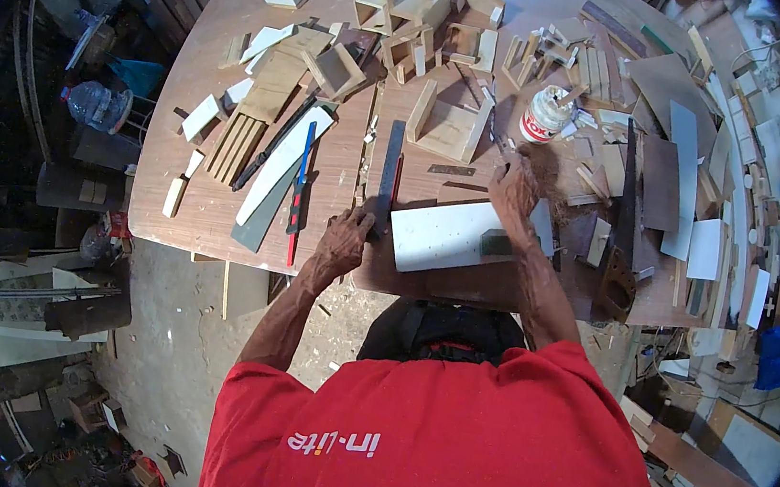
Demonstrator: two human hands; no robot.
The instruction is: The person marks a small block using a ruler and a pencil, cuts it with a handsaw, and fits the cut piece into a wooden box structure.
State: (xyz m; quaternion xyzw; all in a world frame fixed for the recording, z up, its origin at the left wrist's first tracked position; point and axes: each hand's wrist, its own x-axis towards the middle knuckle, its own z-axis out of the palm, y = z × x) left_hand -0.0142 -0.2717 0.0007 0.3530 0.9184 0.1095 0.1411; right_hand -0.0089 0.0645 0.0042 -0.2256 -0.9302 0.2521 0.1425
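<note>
My left hand [343,241] is low over the table's front edge, its fingers curled beside the lower end of a dark flat ruler [389,171]. What they grip, if anything, is hidden. My right hand [514,198] reaches over a white board [444,237] with a dark patch near its right end. Its fingertips are pinched together close to some thin sticks, but I cannot make out what is in them. Just beyond stands a white glue jar [543,115] with a red label. An open three-sided wooden frame [449,125] lies left of the jar.
Left of the ruler lie a blue-and-red tool [301,185], a long white strip [285,169] and several grooved wood pieces [236,147]. Wooden box frames [408,0] crowd the far side. Offcuts and a brown panel [659,183] cover the right, next to a dark handsaw [621,241].
</note>
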